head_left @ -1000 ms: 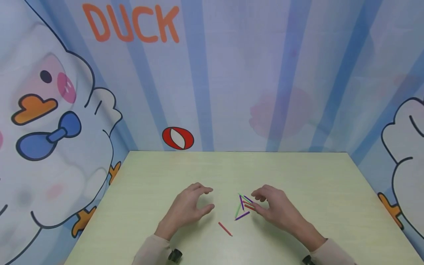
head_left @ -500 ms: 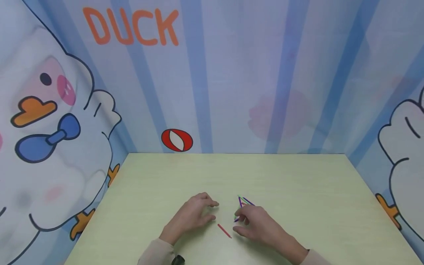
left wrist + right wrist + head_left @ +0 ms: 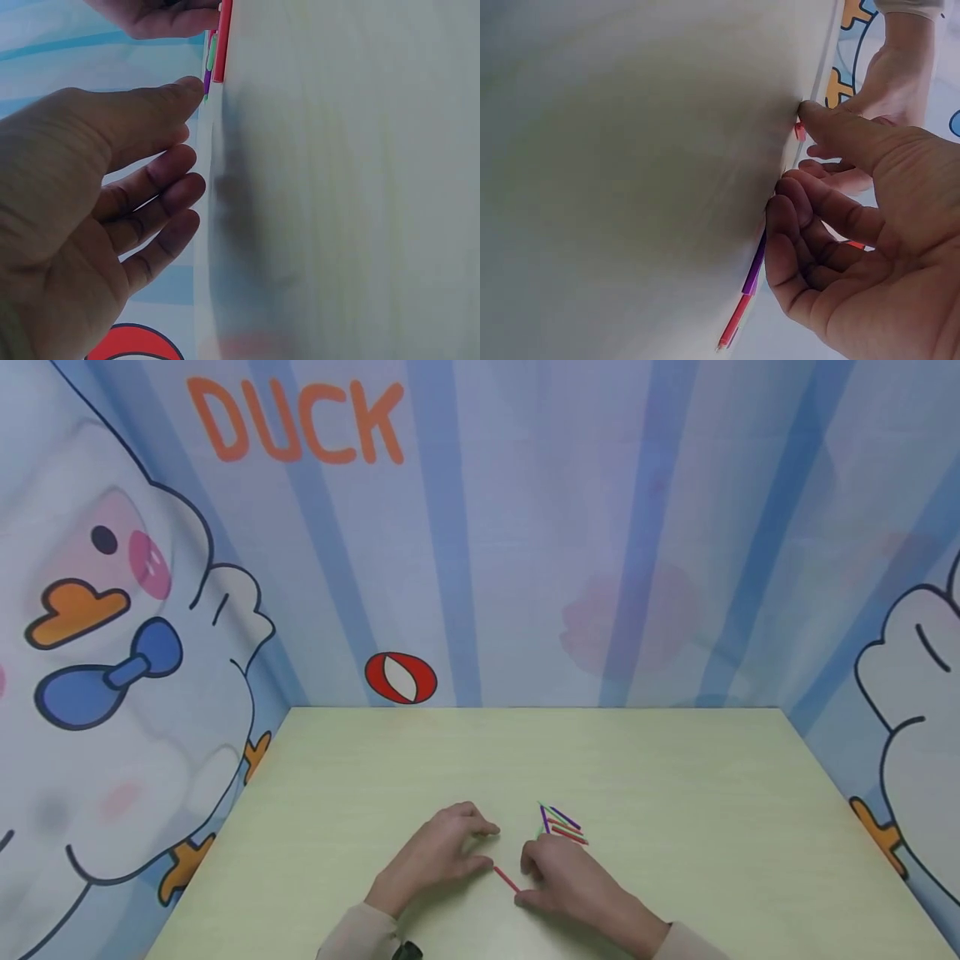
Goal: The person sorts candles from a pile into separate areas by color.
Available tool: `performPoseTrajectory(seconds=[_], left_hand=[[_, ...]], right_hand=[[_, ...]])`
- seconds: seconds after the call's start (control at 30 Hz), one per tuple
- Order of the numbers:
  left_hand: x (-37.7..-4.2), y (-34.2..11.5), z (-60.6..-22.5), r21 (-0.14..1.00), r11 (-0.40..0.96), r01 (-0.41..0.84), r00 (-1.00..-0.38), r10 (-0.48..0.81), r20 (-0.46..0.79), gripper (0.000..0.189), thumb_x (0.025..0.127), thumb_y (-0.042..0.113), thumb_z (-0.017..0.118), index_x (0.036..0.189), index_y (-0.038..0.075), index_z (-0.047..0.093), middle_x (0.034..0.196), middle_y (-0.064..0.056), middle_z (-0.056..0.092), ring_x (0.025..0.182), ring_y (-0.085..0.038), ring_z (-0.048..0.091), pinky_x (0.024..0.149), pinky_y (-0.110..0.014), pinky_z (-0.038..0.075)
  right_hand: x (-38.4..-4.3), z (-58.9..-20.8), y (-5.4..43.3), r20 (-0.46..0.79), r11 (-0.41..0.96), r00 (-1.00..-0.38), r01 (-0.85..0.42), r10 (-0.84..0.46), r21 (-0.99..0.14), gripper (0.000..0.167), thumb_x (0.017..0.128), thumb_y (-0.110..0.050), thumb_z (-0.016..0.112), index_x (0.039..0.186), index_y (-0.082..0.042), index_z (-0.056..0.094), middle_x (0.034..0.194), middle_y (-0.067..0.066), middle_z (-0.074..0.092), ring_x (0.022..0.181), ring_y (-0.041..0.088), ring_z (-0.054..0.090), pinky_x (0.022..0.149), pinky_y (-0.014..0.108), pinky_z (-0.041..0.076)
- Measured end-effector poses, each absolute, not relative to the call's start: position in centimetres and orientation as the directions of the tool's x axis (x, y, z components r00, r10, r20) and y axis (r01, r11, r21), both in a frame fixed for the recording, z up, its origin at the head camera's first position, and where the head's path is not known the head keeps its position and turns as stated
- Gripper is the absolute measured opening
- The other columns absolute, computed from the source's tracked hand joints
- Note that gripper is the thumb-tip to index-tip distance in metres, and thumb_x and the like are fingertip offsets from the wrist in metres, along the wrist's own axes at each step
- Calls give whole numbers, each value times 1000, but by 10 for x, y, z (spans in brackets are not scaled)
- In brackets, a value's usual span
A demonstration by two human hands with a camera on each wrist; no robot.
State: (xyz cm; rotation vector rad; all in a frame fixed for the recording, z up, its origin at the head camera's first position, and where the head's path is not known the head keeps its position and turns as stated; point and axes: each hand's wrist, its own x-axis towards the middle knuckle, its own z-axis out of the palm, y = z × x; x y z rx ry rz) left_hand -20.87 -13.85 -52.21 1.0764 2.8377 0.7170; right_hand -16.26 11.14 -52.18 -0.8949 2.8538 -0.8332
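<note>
A thin red stick (image 3: 506, 878) lies on the table between my hands, slanting toward the near right. My right hand (image 3: 573, 877) has its thumb at the stick's near end, while its bent fingers stand apart from the thumb. My left hand (image 3: 442, 852) is at the other end, thumb tip close to the stick and fingers loosely bent. The left wrist view shows the red stick (image 3: 223, 45) just beyond the left thumb, with nothing in that hand. Behind my right hand lies a small group of purple, green and red sticks (image 3: 566, 828), partly hidden by it.
The pale wooden-look table (image 3: 360, 760) spreads out around the hands. A striped blue curtain (image 3: 517, 527) with duck drawings stands along its back and sides. Black wrist straps (image 3: 407, 951) show at the left cuff.
My right hand has moved left and nearer from the group of sticks to the single red stick. My left hand has shifted slightly right and nearer, toward the stick's other end.
</note>
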Motion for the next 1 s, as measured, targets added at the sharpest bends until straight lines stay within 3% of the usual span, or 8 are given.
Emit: performPoseTrajectory(seconds=[0.23, 0.47, 0.7, 1.0], left_hand=[[-209, -139, -523, 422, 662, 619, -763, 633, 128, 41, 90, 20, 96, 127, 10, 83, 111, 3, 72, 101, -11, 67, 94, -30, 58], [-209, -139, -523, 428, 659, 618, -762, 636, 122, 42, 89, 21, 96, 128, 10, 83, 111, 2, 73, 101, -11, 67, 94, -31, 58], [-209, -138, -524, 430, 652, 625, -757, 641, 127, 42, 91, 23, 95, 128, 10, 83, 112, 2, 74, 102, -12, 67, 94, -31, 59], [-209, -136, -519, 432, 625, 650, -738, 654, 165, 34, 95, 23, 92, 125, 10, 83, 114, 0, 76, 106, -16, 72, 96, -33, 60]], right_hand=[[-168, -532, 114, 141, 649, -826, -524, -546, -552, 22, 85, -12, 95, 84, -14, 73, 78, -11, 60, 74, 1, 50, 66, 25, 50], [-194, -584, 121, 241, 584, -757, -631, -607, -511, 23, 89, -10, 90, 79, -22, 73, 71, -23, 56, 67, -8, 48, 58, 17, 43], [-178, -541, 114, 248, 608, -767, -626, -592, -488, 19, 88, 1, 82, 79, -12, 72, 71, -11, 60, 67, -1, 50, 59, 24, 46], [-172, -511, 105, 220, 679, -816, -570, -535, -462, 19, 89, 3, 79, 80, -12, 71, 74, -9, 58, 71, 0, 49, 64, 22, 47]])
